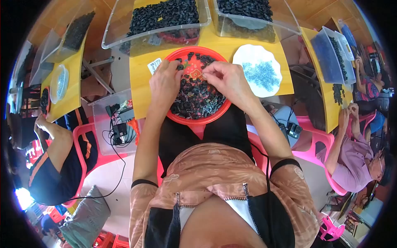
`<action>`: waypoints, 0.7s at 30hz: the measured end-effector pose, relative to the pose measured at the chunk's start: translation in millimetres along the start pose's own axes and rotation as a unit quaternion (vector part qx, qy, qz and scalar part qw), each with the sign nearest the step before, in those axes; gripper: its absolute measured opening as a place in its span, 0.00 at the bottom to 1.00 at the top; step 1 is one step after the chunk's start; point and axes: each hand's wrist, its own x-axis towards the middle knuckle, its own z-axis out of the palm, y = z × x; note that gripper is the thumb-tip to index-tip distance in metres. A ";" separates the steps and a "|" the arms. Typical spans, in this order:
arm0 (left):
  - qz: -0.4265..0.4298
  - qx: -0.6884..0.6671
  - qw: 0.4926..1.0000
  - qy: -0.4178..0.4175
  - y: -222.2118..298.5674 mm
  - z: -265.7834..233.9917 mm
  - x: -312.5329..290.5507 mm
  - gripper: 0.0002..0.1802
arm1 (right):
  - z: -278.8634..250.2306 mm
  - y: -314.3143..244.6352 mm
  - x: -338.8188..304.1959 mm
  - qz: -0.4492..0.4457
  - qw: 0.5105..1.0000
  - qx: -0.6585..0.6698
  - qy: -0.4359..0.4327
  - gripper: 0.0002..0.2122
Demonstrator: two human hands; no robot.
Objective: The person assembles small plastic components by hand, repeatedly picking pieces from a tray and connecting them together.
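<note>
A round red tray (192,122) rests at the table's near edge, above my lap. Small black plastic parts (190,107) lie heaped in its near half, mixed with tiny shiny metal pieces (213,103). Over the tray's left side, my left hand (166,80) is closed, its thumb and fingertips around a small black plastic part (180,66). My right hand (229,80) hovers over the right side with thumb and forefinger pinched together; whatever sits between them is too small to make out. A white scalloped plate (244,53) full of small shiny metal pieces (261,75) stands right of that hand.
Clear plastic bins (155,35) (256,31) of black parts stand at the far side of the yellow table (142,91). A white label (154,65) lies left of the tray. Bins with cables (120,124) flank my seat. Co-workers sit at tables on both sides.
</note>
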 end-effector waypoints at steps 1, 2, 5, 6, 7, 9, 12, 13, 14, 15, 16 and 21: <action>0.017 0.064 0.998 0.015 1.2 6.1 6.0 0.09 | -3.8 -1.3 -3.8 0.000 1.000 -0.001 0.001 0.06; 0.017 0.064 0.998 0.016 -3.1 12.1 8.6 0.09 | -7.1 -4.4 -7.1 0.006 1.000 -0.002 0.008 0.06; 0.023 0.126 0.992 -0.007 -12.4 22.7 9.7 0.10 | -10.4 -5.2 -15.4 0.022 0.999 0.014 0.018 0.06; 0.023 0.121 0.992 -0.008 -13.9 23.5 9.1 0.10 | -10.4 -5.0 -17.2 0.026 0.999 0.015 0.019 0.06; 0.025 0.115 0.993 -0.011 -12.5 23.4 9.8 0.09 | -10.1 -3.5 -18.7 0.033 0.999 0.016 0.022 0.06; 0.039 0.090 0.995 0.002 -9.5 20.2 7.5 0.09 | -6.0 1.5 -19.1 0.042 0.998 0.029 0.021 0.06; 0.008 -0.031 0.999 -0.005 0.6 9.4 3.4 0.08 | -3.6 5.7 -13.7 0.058 0.996 0.068 0.017 0.07; -0.039 -0.124 0.991 -0.026 4.0 6.7 -1.8 0.08 | -2.4 5.9 -13.0 0.065 0.993 0.095 0.011 0.07; -0.040 -0.127 0.991 -0.029 6.7 5.9 -7.8 0.08 | -1.7 4.4 -11.5 0.069 0.993 0.094 0.012 0.07; -0.108 -0.284 0.952 -0.045 9.7 5.8 -14.2 0.08 | -1.5 0.9 -9.1 0.069 0.990 0.119 0.010 0.07; -0.173 -0.430 0.884 -0.058 12.3 3.7 -19.3 0.09 | -0.1 -3.1 -6.0 0.068 0.987 0.146 0.007 0.07; -0.214 -0.535 0.813 -0.089 22.1 -10.3 -34.2 0.10 | 16.9 -13.1 0.5 0.045 0.988 0.149 0.007 0.06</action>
